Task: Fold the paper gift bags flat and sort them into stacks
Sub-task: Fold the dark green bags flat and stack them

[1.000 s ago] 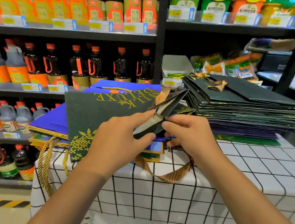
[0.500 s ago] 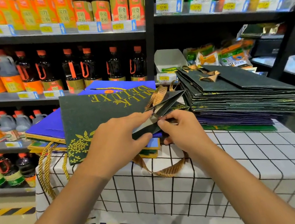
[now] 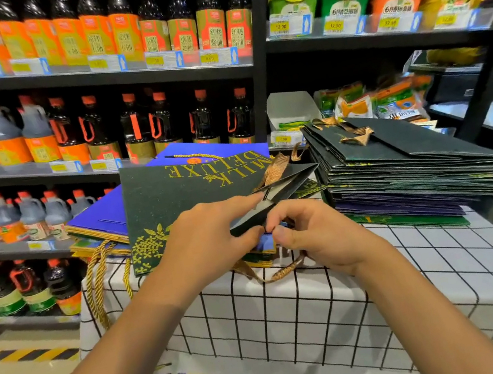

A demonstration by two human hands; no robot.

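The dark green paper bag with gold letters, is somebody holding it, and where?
Yes. The left hand pinches the dark green paper gift bag at its folded bottom flap, near edge. The right hand pinches that same flap.

- Bright, even shop light falls from above; the white black-gridded cloth surface [image 3: 294, 316] reads clean and well exposed.
- Small white glints sit on the shoulders of the dark glass sauce bottles [image 3: 120, 1] on the top shelf.
- The upper right corner is dark, and the recesses behind the shelf goods fall to black.
- Soft shadow lies under the two bare hands, left [image 3: 205, 243] and right [image 3: 316, 234], with no hard edges.
- Wide-angle bending curves the black metal shelf rails [image 3: 88, 79] and leans the uprights outward.
- The right edge and the left-hand bottles are smeared with blur; price tags are mostly unreadable.
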